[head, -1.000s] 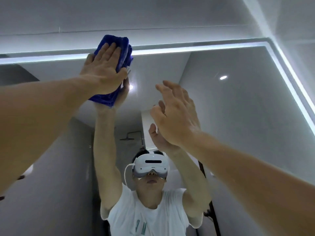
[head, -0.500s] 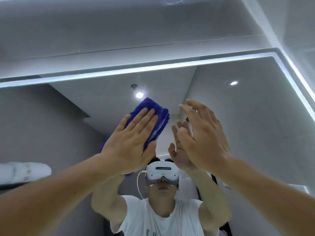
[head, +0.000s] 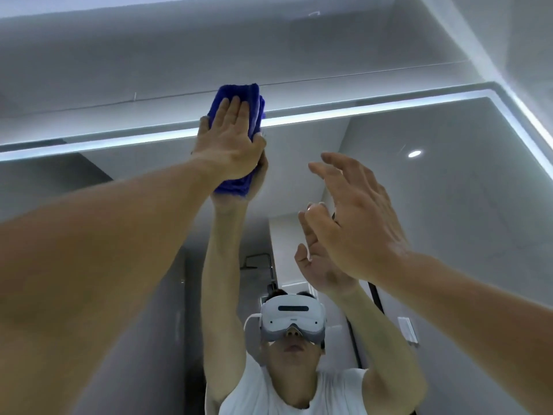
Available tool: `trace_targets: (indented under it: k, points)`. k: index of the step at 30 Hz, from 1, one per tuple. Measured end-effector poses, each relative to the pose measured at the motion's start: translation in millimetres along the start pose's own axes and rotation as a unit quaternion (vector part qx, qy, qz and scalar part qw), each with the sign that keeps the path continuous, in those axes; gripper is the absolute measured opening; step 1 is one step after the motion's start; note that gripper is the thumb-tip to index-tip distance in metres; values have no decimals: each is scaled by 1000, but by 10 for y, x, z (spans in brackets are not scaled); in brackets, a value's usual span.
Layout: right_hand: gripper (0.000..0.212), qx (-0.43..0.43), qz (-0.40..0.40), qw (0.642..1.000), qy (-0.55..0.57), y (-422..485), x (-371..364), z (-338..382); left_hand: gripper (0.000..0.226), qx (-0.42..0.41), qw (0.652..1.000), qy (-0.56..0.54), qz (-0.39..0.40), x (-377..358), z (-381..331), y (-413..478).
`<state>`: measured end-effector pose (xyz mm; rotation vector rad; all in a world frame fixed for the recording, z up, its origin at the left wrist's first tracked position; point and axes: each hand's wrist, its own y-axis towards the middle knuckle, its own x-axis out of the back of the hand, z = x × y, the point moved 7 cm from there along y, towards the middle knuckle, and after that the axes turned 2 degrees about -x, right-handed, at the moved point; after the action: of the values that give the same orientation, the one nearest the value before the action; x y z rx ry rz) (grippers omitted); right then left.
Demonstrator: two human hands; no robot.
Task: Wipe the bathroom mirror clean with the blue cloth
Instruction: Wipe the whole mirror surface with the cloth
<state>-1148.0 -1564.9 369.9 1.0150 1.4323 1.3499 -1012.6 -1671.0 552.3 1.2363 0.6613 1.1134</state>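
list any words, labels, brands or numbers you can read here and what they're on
No text can be read in this view.
On the headset reflected in the mirror: a tiny mark under its dark strip, too small and blurred to read.
On the blue cloth and the white shirt: no print or label shows.

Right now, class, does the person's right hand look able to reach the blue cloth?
Probably yes. The right hand is raised, fingers open, with only bare mirror between it and the blue cloth. The left hand lies flat over much of it, leaving its top and bottom edges free.
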Motion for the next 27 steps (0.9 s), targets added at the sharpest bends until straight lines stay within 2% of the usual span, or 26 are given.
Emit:
trace_targets:
  k: [2, 5, 10, 15, 22, 27]
  points:
    - [59, 1, -3, 1000, -1, -22, 61, 3, 73, -10, 1000, -9, -20, -7, -79, -267]
    - [58, -17, 4, 1000, 2, -58, 142, 10, 72, -44, 999, -11, -10, -97, -270, -861]
    - [57, -26, 16, 1000, 7, -179, 242, 63, 70, -177, 983, 54, 11, -372, -661, -2085]
    - [58, -16, 32, 999, -5, -238, 286, 54, 70, -212, 974, 65, 39, -369, -569, -1957]
    - [58, -1, 30, 1000, -8, -179, 147, -1, 76, -13, 1000, -2, 19, -64, 35, -353]
    - [58, -1, 19, 1000, 6, -191, 72, -7, 75, 29, 999, -3, -15, -19, 209, -243]
